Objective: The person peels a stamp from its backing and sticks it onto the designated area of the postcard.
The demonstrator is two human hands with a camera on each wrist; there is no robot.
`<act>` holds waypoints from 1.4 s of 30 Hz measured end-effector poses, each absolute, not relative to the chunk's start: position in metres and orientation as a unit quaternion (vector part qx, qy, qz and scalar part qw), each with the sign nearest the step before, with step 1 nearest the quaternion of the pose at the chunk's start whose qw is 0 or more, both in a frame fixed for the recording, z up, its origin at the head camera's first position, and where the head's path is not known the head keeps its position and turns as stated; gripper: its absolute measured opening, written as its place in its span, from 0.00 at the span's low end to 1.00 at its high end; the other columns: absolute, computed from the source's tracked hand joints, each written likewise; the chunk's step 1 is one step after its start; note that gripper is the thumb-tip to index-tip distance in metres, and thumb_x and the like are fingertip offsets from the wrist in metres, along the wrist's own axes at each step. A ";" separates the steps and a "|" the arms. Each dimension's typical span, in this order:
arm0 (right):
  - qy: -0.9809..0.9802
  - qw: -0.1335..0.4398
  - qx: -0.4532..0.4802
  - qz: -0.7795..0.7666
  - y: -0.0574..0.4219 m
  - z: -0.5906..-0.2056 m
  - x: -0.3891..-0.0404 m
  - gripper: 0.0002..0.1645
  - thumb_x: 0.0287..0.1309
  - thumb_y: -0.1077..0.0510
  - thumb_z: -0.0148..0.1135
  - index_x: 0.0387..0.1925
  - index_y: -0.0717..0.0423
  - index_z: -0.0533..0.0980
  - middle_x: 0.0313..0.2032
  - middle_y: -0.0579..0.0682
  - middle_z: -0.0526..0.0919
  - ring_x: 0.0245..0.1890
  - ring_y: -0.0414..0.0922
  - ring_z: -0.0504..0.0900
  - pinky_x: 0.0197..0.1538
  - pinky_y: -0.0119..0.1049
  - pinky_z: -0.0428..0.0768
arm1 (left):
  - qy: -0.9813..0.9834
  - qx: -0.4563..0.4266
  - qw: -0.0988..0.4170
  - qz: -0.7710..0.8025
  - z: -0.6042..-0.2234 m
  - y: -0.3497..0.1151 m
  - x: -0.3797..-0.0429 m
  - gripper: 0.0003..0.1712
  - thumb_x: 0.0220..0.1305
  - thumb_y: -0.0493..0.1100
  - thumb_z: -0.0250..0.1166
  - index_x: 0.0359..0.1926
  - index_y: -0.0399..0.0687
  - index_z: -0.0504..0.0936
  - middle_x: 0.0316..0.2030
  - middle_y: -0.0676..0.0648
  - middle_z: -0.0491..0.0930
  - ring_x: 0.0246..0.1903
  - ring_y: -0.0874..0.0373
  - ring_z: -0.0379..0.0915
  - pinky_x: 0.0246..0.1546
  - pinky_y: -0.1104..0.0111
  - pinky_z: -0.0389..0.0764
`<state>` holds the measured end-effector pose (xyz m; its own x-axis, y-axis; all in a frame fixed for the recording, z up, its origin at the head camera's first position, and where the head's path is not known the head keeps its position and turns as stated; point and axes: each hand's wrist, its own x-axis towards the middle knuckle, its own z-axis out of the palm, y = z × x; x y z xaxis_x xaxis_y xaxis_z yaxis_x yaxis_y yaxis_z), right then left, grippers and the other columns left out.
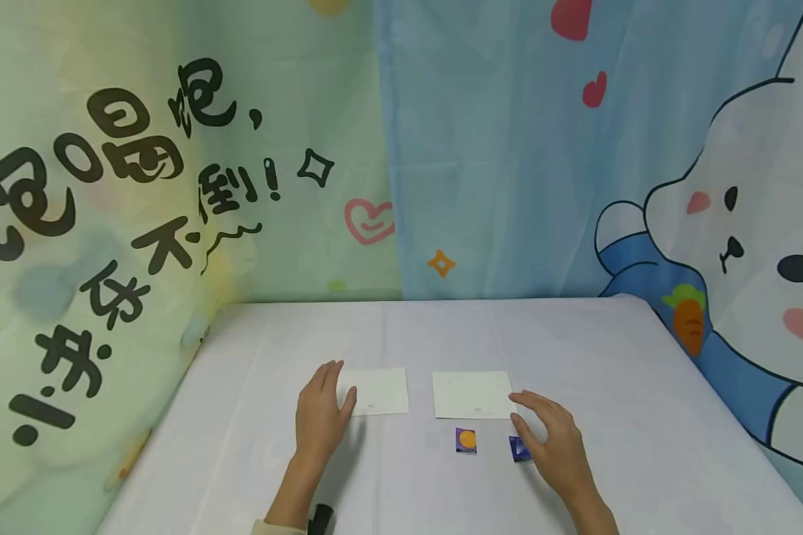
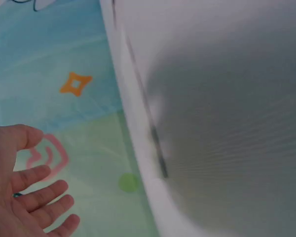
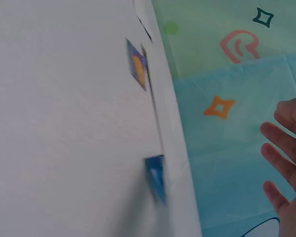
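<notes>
Two white paper cards lie side by side on the table. My left hand (image 1: 323, 412) is beside the left card (image 1: 381, 391) and overlaps its left edge in the head view; its fingers are spread and hold nothing. Near the right edge of the right card (image 1: 471, 394) is my right hand (image 1: 557, 444), fingers loosely extended and nothing in them. A small purple card with an orange disc (image 1: 466, 441) lies just below the right white card. Under my right thumb in the head view, a small dark blue card (image 1: 519, 449) is partly hidden by that hand.
A white cloth covers the table (image 1: 254, 446). Its far edge meets a printed curtain (image 1: 482, 148), and more printed fabric (image 1: 73, 297) hangs along the left side. A black object (image 1: 320, 519) shows at my left wrist.
</notes>
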<state>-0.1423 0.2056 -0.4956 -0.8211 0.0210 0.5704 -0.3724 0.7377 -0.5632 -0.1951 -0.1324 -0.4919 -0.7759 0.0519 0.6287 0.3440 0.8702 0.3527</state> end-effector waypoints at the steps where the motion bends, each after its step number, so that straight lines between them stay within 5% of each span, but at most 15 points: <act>1: -0.887 0.281 0.095 0.354 0.203 -0.499 -0.140 0.20 0.46 0.67 0.68 0.45 0.57 0.78 0.47 0.55 0.80 0.51 0.56 0.74 0.52 0.60 0.64 | -0.913 -0.107 0.314 -0.237 -0.495 -0.133 -0.195 0.26 0.53 0.41 0.68 0.52 0.35 0.76 0.50 0.37 0.76 0.50 0.42 0.72 0.47 0.52 0.73; 12: -0.872 0.223 0.091 0.427 0.181 -0.529 -0.131 0.23 0.42 0.63 0.73 0.44 0.48 0.79 0.47 0.51 0.80 0.51 0.51 0.75 0.51 0.53 0.68 | -0.923 -0.102 0.205 -0.309 -0.518 -0.152 -0.203 0.29 0.58 0.44 0.65 0.59 0.39 0.70 0.58 0.39 0.69 0.56 0.43 0.67 0.51 0.52 0.70; 20: -0.870 0.149 0.087 0.463 0.180 -0.548 -0.134 0.23 0.47 0.53 0.70 0.48 0.39 0.77 0.56 0.50 0.74 0.59 0.54 0.68 0.60 0.51 0.59 | -0.914 -0.097 0.120 -0.375 -0.536 -0.168 -0.207 0.31 0.58 0.44 0.65 0.62 0.42 0.67 0.59 0.40 0.69 0.60 0.45 0.62 0.58 0.53 0.63; 26: -0.877 0.150 0.144 0.432 0.181 -0.559 -0.139 0.26 0.47 0.52 0.70 0.51 0.41 0.76 0.56 0.48 0.75 0.62 0.52 0.65 0.65 0.47 0.50 | -0.920 -0.105 0.064 -0.372 -0.546 -0.173 -0.209 0.35 0.58 0.45 0.66 0.65 0.42 0.64 0.63 0.39 0.63 0.63 0.44 0.56 0.61 0.53 0.58; 32: -0.900 0.167 0.175 0.362 0.177 -0.559 -0.143 0.29 0.47 0.52 0.70 0.54 0.49 0.75 0.56 0.52 0.74 0.61 0.54 0.66 0.63 0.54 0.52 | -0.926 -0.115 0.064 -0.355 -0.550 -0.175 -0.210 0.37 0.56 0.45 0.67 0.65 0.41 0.63 0.64 0.40 0.62 0.64 0.46 0.55 0.62 0.55 0.56; 42: -0.915 0.146 0.157 0.342 0.177 -0.563 -0.144 0.26 0.48 0.51 0.69 0.51 0.48 0.77 0.55 0.53 0.75 0.60 0.54 0.67 0.61 0.57 0.53 | -0.932 -0.131 0.087 -0.328 -0.556 -0.175 -0.212 0.31 0.55 0.44 0.68 0.58 0.40 0.71 0.62 0.43 0.65 0.63 0.47 0.58 0.61 0.56 0.59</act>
